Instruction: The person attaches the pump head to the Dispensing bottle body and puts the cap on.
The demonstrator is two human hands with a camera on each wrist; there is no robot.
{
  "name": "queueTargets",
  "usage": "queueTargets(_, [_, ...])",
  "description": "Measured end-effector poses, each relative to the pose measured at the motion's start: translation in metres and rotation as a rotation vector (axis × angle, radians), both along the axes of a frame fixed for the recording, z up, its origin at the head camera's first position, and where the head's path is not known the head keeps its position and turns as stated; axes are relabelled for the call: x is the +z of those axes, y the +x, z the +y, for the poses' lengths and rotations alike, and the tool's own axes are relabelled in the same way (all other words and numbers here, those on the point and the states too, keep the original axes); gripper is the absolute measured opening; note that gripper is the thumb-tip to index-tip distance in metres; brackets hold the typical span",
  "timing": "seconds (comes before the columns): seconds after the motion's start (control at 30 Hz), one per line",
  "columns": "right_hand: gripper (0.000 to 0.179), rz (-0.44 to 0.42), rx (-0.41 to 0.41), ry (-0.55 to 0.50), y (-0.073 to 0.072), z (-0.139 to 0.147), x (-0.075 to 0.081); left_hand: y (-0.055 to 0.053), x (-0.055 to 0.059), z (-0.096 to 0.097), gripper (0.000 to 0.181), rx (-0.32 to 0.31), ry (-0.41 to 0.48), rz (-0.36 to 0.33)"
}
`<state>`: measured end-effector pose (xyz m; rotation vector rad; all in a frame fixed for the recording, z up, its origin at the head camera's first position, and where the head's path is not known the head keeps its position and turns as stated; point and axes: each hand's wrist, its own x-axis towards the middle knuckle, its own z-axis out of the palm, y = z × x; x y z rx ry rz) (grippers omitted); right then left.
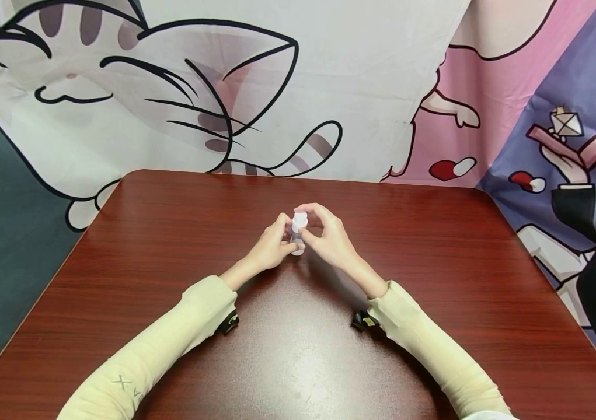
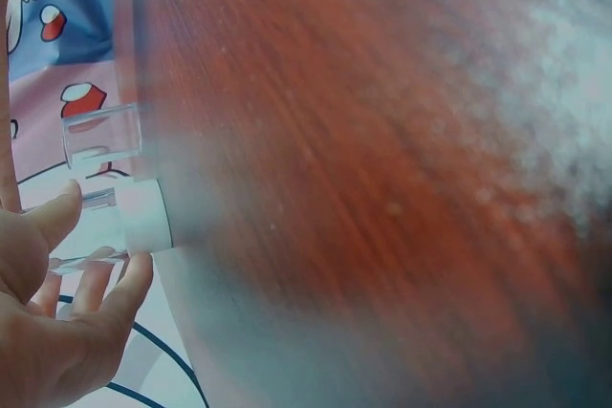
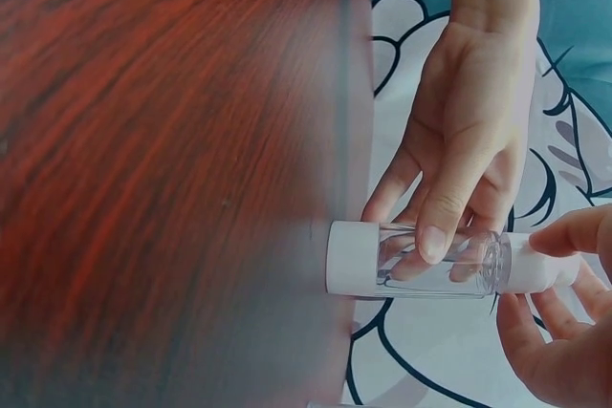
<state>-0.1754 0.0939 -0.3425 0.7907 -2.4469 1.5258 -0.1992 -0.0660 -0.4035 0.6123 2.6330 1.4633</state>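
In mid-frame, the left hand (image 1: 271, 246) is gripping an upright bottle (image 3: 442, 282) (clear, white-based); the right hand (image 1: 332, 238) is pinching its white top (image 3: 524, 267). Perhaps a clear cap (image 2: 103, 137) is standing at the left-wrist view's left.

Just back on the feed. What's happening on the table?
A person is handling a small clear bottle with both hands, holding it upright at the table. The left hand grips the clear body above the white base, while the fingers and thumb of the right hand hold the white top. The top is on the bottle; whether it is being turned isn't clear. A separate clear piece stands close by.
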Motion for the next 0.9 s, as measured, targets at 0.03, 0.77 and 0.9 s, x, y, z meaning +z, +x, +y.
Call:
queueTargets(0.03, [0.034, -0.002, 0.000, -0.001, 0.0002, 0.0001, 0.0003, 0.0000, 0.0001, 0.0001, 0.039, 0.000, 0.000, -0.001])
queueTargets(0.77, [0.034, -0.006, -0.009, -0.017, -0.0007, -0.0011, 0.0043, 0.0016, 0.0007, -0.0002, 0.041, 0.009, -0.015, 0.026])
queueTargets(0.9, [0.033, -0.030, -0.004, -0.031, 0.0000, -0.0011, 0.0055, 0.0015, 0.0007, 0.0003, 0.041, 0.011, -0.010, 0.020])
